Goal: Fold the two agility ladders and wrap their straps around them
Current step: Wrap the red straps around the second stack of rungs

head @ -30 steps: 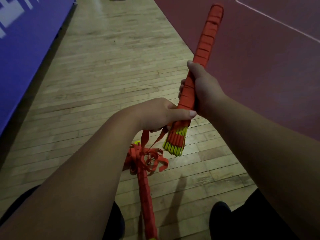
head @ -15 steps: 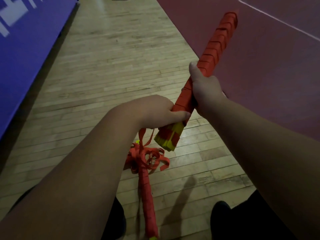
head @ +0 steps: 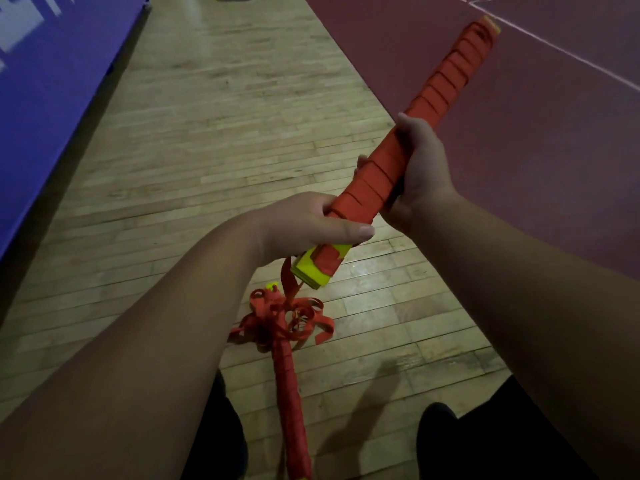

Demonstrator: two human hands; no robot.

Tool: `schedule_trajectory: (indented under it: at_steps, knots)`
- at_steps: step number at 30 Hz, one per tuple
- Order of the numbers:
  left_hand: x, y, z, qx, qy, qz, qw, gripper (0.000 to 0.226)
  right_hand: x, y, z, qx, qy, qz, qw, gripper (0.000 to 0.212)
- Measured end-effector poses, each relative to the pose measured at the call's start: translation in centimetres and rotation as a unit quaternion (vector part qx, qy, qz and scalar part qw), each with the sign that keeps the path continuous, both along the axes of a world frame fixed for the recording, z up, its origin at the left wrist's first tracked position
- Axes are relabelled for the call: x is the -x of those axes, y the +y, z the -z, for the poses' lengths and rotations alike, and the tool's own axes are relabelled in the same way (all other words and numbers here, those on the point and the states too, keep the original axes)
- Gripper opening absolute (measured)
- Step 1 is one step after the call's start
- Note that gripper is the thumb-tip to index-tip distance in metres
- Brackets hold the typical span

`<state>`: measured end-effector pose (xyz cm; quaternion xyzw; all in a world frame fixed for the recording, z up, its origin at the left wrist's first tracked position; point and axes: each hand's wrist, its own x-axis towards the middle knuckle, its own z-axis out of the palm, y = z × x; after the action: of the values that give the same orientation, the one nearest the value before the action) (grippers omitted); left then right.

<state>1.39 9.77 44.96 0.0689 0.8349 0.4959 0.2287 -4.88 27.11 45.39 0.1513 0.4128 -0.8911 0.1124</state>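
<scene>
I hold a folded agility ladder (head: 446, 84), a long bundle of yellow rungs wound in red strap, slanting up to the right. My left hand (head: 304, 226) grips its lower end, where the yellow rung ends (head: 313, 271) stick out. My right hand (head: 420, 168) grips the bundle's middle from the right. A loose red strap tail (head: 289, 282) hangs from under my left hand. The second ladder (head: 289, 393) lies on the floor below, wrapped in red, with a tangle of loose strap (head: 287, 320) at its far end.
I stand on a wooden plank floor (head: 214, 133). A blue mat (head: 45, 81) borders it at the left and a dark red court surface (head: 519, 168) with white lines lies at the right. My dark shoes (head: 440, 441) show at the bottom.
The held bundle has tilted further to the right and rolled, so the flat yellow side of its lower end now faces me. Both hands kept their grip. The floor ladder has not moved.
</scene>
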Motion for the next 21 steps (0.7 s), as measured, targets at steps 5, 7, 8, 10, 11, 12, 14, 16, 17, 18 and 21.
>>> schedule_trajectory:
  at_steps: [5, 7, 8, 10, 11, 12, 14, 16, 17, 18, 21]
  knots:
    - [-0.5, 0.5, -0.8, -0.102, -0.020, 0.017, 0.994, 0.033, 0.1, 0.5, -0.7, 0.179, 0.024, -0.104, 0.978, 0.047]
    - [-0.5, 0.5, -1.1, -0.041, -0.013, 0.019, 0.999, 0.039, 0.3, 0.5, -0.7, 0.155, 0.014, -0.114, 0.981, 0.041]
    - [-0.4, 0.5, -1.1, 0.019, -0.005, 0.028, 0.999, 0.048, 0.3, 0.4, -0.6, 0.130, -0.001, -0.111, 0.985, 0.035]
    - [-0.4, 0.6, -1.0, 0.147, 0.008, 0.052, 0.988, 0.069, 0.3, 0.0, -0.1, 0.060, -0.041, -0.096, 0.993, 0.028]
    - [-0.4, 0.7, -0.8, 0.197, 0.015, 0.061, 0.978, 0.075, 0.3, -0.3, 0.4, 0.018, -0.058, -0.090, 0.994, 0.028]
    - [-0.4, 0.7, -0.6, 0.240, 0.023, 0.073, 0.968, 0.074, 0.3, -0.4, 0.9, -0.026, -0.071, -0.082, 0.994, 0.030]
    - [-0.3, 0.7, -0.1, 0.315, 0.049, 0.098, 0.943, 0.065, 0.5, -0.7, 1.8, -0.106, -0.080, -0.061, 0.989, 0.036]
    - [-0.3, 0.9, 0.4, 0.385, 0.084, 0.104, 0.913, 0.066, 0.6, -0.9, 2.3, -0.161, -0.067, -0.039, 0.984, 0.040]
    - [-0.3, 1.2, 0.7, 0.418, 0.104, 0.099, 0.897, 0.068, 0.6, -0.9, 2.5, -0.182, -0.056, -0.028, 0.981, 0.041]
    - [-0.4, 1.4, 1.1, 0.444, 0.122, 0.094, 0.883, 0.071, 0.6, -1.0, 2.5, -0.198, -0.048, -0.019, 0.979, 0.041]
    - [-0.6, 2.0, 1.9, 0.475, 0.134, 0.067, 0.867, 0.078, 0.8, -1.3, 2.8, -0.222, -0.036, -0.010, 0.974, 0.044]
